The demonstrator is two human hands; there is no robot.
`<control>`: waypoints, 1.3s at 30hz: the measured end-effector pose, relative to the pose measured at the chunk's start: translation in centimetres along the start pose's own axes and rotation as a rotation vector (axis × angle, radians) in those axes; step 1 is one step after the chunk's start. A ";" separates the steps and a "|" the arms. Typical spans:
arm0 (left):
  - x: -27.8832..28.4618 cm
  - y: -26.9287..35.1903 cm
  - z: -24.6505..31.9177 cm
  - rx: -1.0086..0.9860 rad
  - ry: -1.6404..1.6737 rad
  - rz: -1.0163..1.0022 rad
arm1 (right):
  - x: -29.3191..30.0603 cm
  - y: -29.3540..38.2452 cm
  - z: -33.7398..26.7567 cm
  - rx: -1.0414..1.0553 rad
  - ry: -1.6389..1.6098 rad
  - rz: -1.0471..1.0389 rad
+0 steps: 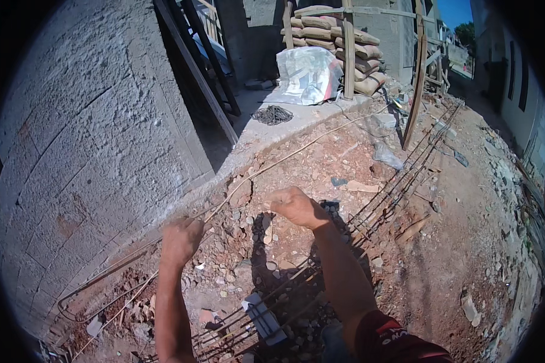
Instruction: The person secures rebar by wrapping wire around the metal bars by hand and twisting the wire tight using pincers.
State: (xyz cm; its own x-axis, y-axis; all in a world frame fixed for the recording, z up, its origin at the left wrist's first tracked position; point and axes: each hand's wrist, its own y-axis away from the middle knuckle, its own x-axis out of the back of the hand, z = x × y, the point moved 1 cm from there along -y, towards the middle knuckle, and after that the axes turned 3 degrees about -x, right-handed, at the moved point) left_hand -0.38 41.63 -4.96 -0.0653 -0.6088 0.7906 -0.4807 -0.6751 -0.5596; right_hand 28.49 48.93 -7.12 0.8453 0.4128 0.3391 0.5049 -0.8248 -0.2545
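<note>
My left hand (181,240) is closed around a long, thin, pale rod or cord (290,157). This line runs from the far concrete ledge down past my fist towards the lower left; its material is unclear. Beside the fist, a thin steel bar with a bent end (79,290) lies along the wall's foot. My right hand (295,207) is raised over the rubble, right of the left one, with its fingers curled together. Whether anything thin is pinched there cannot be made out. Below the hands, a long bundle of steel rebar (390,190) crosses the ground and passes over a pale block (264,320).
A rough block wall (95,136) rises on the left. Stacked filled sacks (361,54), a pale woven sack (306,75) and a coil of wire (272,115) sit at the back. A wooden post (418,86) leans near the rebar. Loose stones cover the reddish soil.
</note>
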 end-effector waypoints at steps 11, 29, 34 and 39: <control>-3.7 -1.4 2.6 0.212 0.481 -0.255 | -6.6 -1.4 -0.6 0.383 0.621 0.213; -4.2 -3.9 3.1 1.087 2.003 0.484 | -9.0 -1.4 -2.9 0.257 0.173 0.429; -4.6 -4.4 4.2 0.978 1.767 0.681 | -10.4 -2.5 -1.8 0.241 0.081 0.500; -4.3 -4.4 5.4 1.026 1.635 0.661 | -10.4 -2.4 -1.4 0.136 -0.091 0.429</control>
State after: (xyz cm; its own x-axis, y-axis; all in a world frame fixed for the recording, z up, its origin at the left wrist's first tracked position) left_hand 6.73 44.97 -7.24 -0.8328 -0.3395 -0.4373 0.4717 -0.8487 -0.2394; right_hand 18.27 46.04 -8.75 0.9918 0.0824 0.0980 0.1192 -0.8729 -0.4730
